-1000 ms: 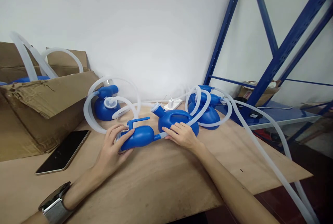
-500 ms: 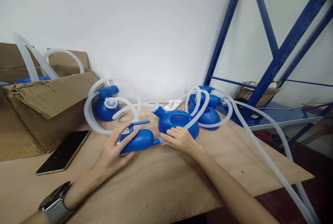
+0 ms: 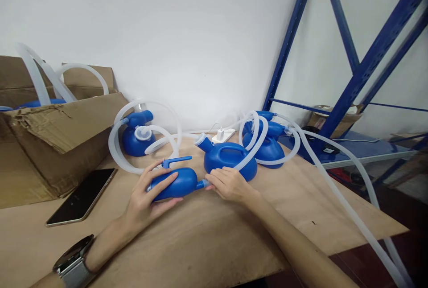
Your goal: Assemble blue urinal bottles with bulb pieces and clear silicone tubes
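My left hand (image 3: 142, 201) is wrapped around a rounded blue plastic urinal head (image 3: 182, 180), lying sideways just above the tabletop. A thin blue lid flap (image 3: 179, 159) sticks out over it. The head's narrow spout (image 3: 200, 184) points right and meets the end of a translucent hose. My right hand (image 3: 230, 184) is closed on that hose end, its fingers hiding most of it. Just behind the right hand sits a blue urinal bottle (image 3: 217, 154) with a handle and capped neck. A translucent hose (image 3: 257, 147) loops across its right side.
More blue bottles with coiled hoses stand at the back left (image 3: 137, 145) and right (image 3: 270, 152). A cardboard box (image 3: 67, 145) holds others at left. A phone (image 3: 82, 196) lies on the wooden table (image 3: 200, 243). A power strip (image 3: 224, 136) sits by the wall; blue shelving (image 3: 354, 78) stands right.
My left hand has shifted slightly left on the urinal head, and its fingers look more spread. The lid flap has tilted a little. The right hand stays at the hose end.
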`<action>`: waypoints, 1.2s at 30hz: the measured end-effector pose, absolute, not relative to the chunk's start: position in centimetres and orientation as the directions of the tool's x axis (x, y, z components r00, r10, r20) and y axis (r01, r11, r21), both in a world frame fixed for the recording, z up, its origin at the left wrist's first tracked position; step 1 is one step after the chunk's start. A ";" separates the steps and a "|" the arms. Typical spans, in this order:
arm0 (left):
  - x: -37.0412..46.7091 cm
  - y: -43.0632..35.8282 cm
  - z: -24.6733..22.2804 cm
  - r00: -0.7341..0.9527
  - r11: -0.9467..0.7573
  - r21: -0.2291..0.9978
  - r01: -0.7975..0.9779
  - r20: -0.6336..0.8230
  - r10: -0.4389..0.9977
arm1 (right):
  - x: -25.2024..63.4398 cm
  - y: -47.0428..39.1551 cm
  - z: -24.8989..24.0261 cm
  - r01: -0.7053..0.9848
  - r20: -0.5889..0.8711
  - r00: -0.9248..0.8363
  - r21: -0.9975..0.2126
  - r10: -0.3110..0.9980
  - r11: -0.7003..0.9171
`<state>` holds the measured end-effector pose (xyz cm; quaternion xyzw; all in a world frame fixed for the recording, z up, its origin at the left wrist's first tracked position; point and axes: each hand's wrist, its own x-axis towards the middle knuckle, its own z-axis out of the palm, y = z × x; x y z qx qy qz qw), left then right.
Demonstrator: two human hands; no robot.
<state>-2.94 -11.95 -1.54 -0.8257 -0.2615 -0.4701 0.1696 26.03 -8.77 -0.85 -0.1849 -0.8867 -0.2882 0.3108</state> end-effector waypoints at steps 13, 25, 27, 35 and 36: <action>-2.9 -12.1 -0.1 0.467 -0.811 -0.156 0.563 0.870 0.157 | 25.0 -9.6 -0.5 0.503 0.592 -0.764 0.300 0.255 0.811; -2.6 -11.6 -0.7 0.438 -0.778 -0.182 0.601 0.889 0.131 | 24.5 -9.3 -0.3 0.531 0.562 -0.744 0.171 0.360 0.830; -2.1 -11.4 -1.0 0.433 -0.756 -0.198 0.624 0.893 0.124 | 24.5 -8.9 0.2 0.545 0.557 -0.749 0.206 0.360 0.813; -2.0 -10.4 0.7 0.336 -0.711 -0.149 0.687 0.933 0.129 | 25.6 -7.6 -1.1 0.480 0.877 -0.441 0.050 0.192 0.876; -2.0 -10.2 1.3 0.324 -0.709 -0.142 0.691 0.938 0.128 | 25.8 -7.4 -1.4 0.463 0.878 -0.396 -0.063 0.270 0.884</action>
